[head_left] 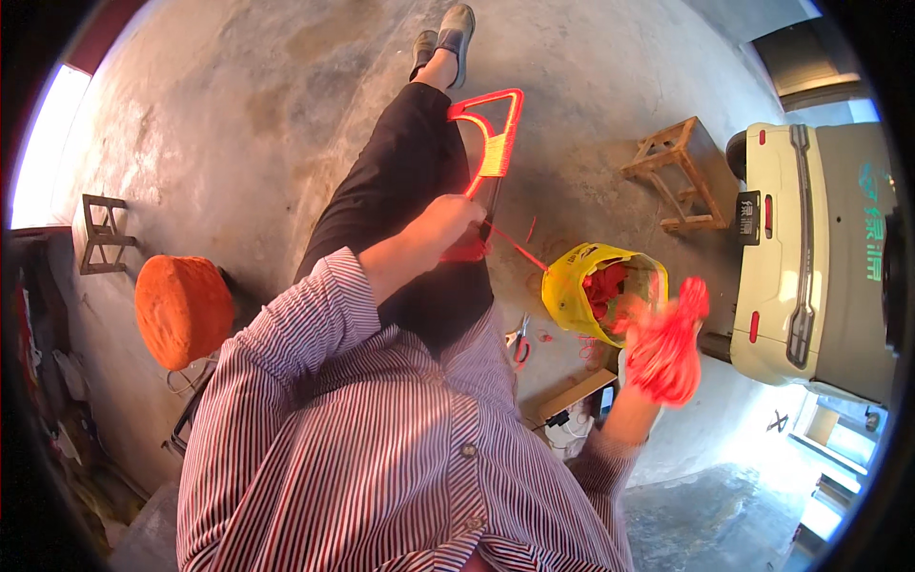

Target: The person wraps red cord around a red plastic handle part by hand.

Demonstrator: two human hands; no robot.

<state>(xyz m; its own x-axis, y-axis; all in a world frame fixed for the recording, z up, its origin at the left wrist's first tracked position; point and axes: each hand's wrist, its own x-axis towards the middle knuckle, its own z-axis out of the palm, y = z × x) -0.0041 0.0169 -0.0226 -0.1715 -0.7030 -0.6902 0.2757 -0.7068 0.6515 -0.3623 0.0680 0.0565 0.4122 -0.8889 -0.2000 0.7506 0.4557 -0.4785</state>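
Observation:
My left hand (454, 225) is closed above my thigh around the lower part of a curved red frame (516, 124), which has a yellow band wound on one side. More red material lies just below this hand. From there a red strand (517, 246) runs right toward a yellow bag-like container (569, 307), in which red pieces show. My right hand (629, 316), smeared by motion beside the container's rim, is closed on a bundle of red cord (667, 355). The bundle covers much of that hand.
Scissors (520, 343) lie on the floor near my hip, by a box with a phone (607, 401). A wooden stool (676, 177) and a cream vehicle (774, 250) stand to the right. At left are an orange padded seat (184, 311) and a small stool (103, 234).

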